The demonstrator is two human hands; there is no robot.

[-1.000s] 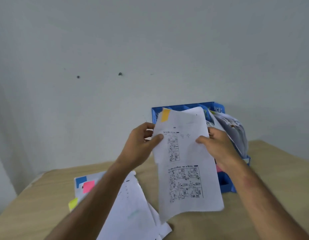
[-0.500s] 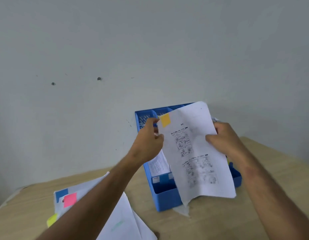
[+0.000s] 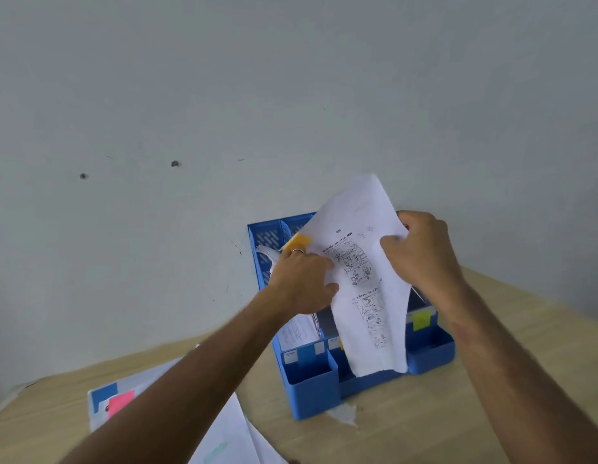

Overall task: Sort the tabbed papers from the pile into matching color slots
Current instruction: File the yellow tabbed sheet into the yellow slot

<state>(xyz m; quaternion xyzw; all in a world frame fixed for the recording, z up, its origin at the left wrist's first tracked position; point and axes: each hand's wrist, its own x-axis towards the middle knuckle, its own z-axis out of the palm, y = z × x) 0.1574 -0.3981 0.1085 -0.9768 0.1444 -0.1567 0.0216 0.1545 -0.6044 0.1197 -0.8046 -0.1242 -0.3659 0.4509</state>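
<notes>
Both hands hold a white comic-printed sheet (image 3: 364, 272) with an orange tab (image 3: 299, 242) at its upper left corner. My left hand (image 3: 304, 279) grips the sheet's left edge just below the tab. At the sheet's right edge my right hand (image 3: 416, 252) pinches the paper. The sheet hangs tilted over the middle of a blue slotted file holder (image 3: 311, 386), hiding the middle slot. A yellow label (image 3: 421, 319) marks the right slot, and papers (image 3: 297, 329) stand in the left slot. The pile of tabbed papers (image 3: 224, 433) lies at lower left, showing a pink tab (image 3: 121, 401) and a blue tab (image 3: 104, 391).
The holder stands on a wooden table (image 3: 441, 423) against a pale wall (image 3: 291, 95). A scrap of torn paper (image 3: 344, 413) lies on the table in front of the holder. The table's right edge runs diagonally behind my right arm.
Both hands have carried the orange-tabbed sheet up and forward over the file holder, tilting its top to the right. The view has shifted, so the holder now shows more fully.
</notes>
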